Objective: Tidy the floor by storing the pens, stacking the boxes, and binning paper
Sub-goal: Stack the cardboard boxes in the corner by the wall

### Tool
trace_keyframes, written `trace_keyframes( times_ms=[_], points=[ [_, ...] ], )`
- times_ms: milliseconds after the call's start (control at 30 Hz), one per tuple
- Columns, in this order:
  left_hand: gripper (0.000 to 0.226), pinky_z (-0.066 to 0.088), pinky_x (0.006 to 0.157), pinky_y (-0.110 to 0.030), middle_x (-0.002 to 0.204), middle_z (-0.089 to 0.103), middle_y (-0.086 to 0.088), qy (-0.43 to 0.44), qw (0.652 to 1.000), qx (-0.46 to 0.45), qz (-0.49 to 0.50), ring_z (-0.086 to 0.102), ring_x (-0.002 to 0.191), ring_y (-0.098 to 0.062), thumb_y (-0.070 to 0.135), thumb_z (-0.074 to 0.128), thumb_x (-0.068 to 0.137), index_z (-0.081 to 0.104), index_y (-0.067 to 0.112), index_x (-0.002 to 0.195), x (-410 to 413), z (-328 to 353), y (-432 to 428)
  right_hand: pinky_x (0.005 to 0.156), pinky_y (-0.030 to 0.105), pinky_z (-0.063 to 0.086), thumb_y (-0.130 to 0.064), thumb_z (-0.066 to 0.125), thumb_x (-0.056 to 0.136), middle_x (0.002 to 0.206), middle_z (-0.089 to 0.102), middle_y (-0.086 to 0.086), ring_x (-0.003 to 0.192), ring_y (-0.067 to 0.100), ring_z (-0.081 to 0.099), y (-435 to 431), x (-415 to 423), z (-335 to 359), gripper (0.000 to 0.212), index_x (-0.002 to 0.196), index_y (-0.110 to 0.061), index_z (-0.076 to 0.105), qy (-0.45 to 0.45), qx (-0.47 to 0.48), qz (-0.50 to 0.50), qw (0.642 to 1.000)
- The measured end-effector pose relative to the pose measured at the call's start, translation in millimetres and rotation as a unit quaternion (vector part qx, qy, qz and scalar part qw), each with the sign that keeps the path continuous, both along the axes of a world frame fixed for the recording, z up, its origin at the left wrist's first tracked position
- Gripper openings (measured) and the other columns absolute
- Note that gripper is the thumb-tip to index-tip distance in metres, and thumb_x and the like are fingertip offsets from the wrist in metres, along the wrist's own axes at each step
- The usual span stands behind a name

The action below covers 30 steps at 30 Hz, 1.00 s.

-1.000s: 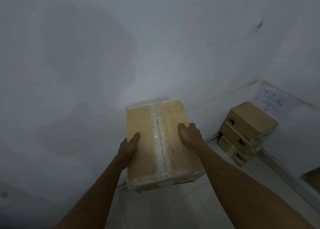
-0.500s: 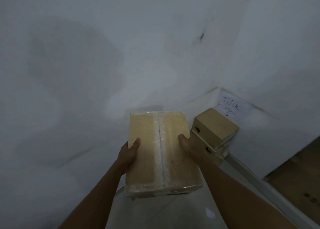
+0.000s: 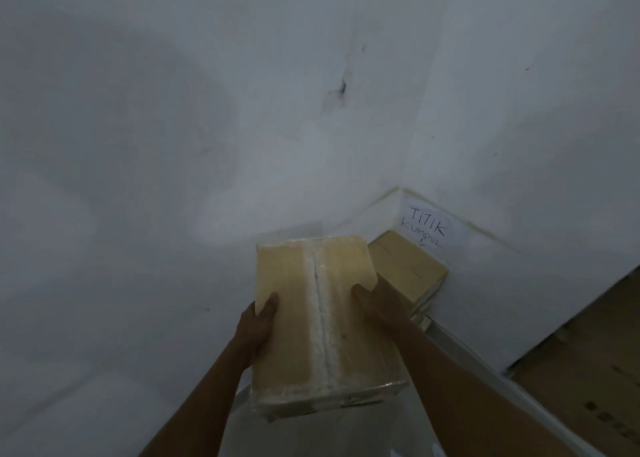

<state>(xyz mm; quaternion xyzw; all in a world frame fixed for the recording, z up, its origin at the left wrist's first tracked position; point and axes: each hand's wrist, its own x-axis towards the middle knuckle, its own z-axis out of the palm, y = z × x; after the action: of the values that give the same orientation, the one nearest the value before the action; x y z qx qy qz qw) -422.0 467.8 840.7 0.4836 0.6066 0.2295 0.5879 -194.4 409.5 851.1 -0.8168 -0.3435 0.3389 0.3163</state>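
Note:
I hold a tan cardboard box (image 3: 304,318), sealed down its middle with clear tape, out in front of me above the floor. My left hand (image 3: 257,328) grips its left side and my right hand (image 3: 379,304) grips its right side. Just beyond the box, in the room's corner, a stack of similar tan boxes (image 3: 408,269) sits on the floor, partly hidden behind the held box and my right hand. No pens or loose paper can be made out.
A white paper sign (image 3: 424,229) with handwritten words is stuck low on the right wall above the stack. White walls meet at the corner. A brown cardboard surface (image 3: 595,363) lies at the lower right. Pale floor tiles (image 3: 311,436) show below the box.
The view has swung right and closer to the corner. The held box now overlaps the stack, which sits nearer to it than before. My grip on the box is unchanged.

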Motion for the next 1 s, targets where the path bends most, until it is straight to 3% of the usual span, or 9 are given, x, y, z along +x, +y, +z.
trace_keyframes(
  times_ms=[233, 367, 467, 667, 767, 867, 1000],
  points=[
    [0.071, 0.05, 0.094, -0.051, 0.126, 0.059, -0.014, -0.018, 0.999, -0.022, -0.041, 0.061, 0.105, -0.033, 0.064, 0.049, 0.083, 0.045, 0.017, 0.136, 48, -26, 54, 0.08, 0.031, 0.043, -0.043, 0.055, 0.089, 0.133, 0.049, 0.013, 0.116, 0.03, 0.053, 39, 45, -8, 0.069, 0.139, -0.001, 0.032, -0.023, -0.059, -0.045, 0.997],
    [0.071, 0.047, 0.097, -0.05, 0.132, 0.056, -0.013, -0.006, 0.997, -0.037, -0.07, 0.058, 0.111, -0.033, 0.062, 0.05, 0.084, 0.042, 0.018, 0.139, 80, -34, 73, 0.091, 0.038, 0.048, -0.051, 0.054, 0.086, 0.135, 0.046, 0.013, 0.117, 0.031, 0.052, 49, 72, -12, 0.077, 0.14, -0.003, 0.027, -0.009, -0.095, -0.07, 0.993],
    [0.068, 0.046, 0.099, -0.047, 0.134, 0.053, -0.012, 0.0, 0.995, -0.046, -0.087, 0.056, 0.115, -0.033, 0.058, 0.05, 0.087, 0.041, 0.016, 0.139, 111, -40, 85, 0.084, 0.035, 0.047, -0.05, 0.056, 0.085, 0.137, 0.043, 0.014, 0.118, 0.031, 0.05, 53, 99, -18, 0.079, 0.141, -0.003, 0.025, -0.005, -0.107, -0.089, 0.99],
    [0.109, 0.042, 0.104, -0.051, 0.145, 0.043, -0.006, 0.029, 0.989, -0.074, -0.123, 0.048, 0.128, -0.03, 0.089, 0.045, 0.058, 0.03, 0.025, 0.145, 169, -79, 121, 0.085, 0.034, 0.043, -0.047, 0.058, 0.086, 0.14, 0.039, 0.015, 0.123, 0.031, 0.046, 83, 164, -33, 0.079, 0.142, -0.002, 0.023, -0.009, -0.118, -0.076, 0.99],
    [0.095, 0.052, 0.083, -0.038, 0.143, 0.046, -0.007, 0.044, 0.987, -0.1, -0.122, 0.055, 0.116, -0.029, 0.08, 0.042, 0.07, 0.029, 0.024, 0.146, 205, -75, 134, 0.088, 0.033, 0.042, -0.048, 0.06, 0.086, 0.146, 0.034, 0.016, 0.129, 0.032, 0.042, 108, 205, -47, 0.086, 0.145, -0.001, 0.018, 0.003, -0.121, -0.061, 0.991],
    [0.073, 0.049, 0.061, -0.026, 0.134, 0.053, -0.008, 0.033, 0.988, -0.115, -0.101, 0.06, 0.089, -0.021, 0.067, 0.039, 0.085, 0.034, 0.023, 0.142, 247, -80, 150, 0.1, 0.04, 0.04, -0.053, 0.063, 0.083, 0.149, 0.031, 0.017, 0.133, 0.034, 0.038, 135, 246, -57, 0.096, 0.147, -0.003, 0.014, 0.008, -0.119, -0.053, 0.991],
    [0.078, 0.052, 0.078, -0.037, 0.123, 0.059, -0.006, 0.042, 0.984, -0.161, -0.062, 0.06, 0.099, -0.026, 0.075, 0.038, 0.079, 0.038, 0.026, 0.14, 304, -100, 169, 0.094, 0.038, 0.046, -0.06, 0.067, 0.075, 0.141, 0.044, 0.013, 0.125, 0.032, 0.048, 170, 303, -76, 0.099, 0.145, -0.006, 0.024, 0.009, -0.119, -0.035, 0.992]
  ],
)
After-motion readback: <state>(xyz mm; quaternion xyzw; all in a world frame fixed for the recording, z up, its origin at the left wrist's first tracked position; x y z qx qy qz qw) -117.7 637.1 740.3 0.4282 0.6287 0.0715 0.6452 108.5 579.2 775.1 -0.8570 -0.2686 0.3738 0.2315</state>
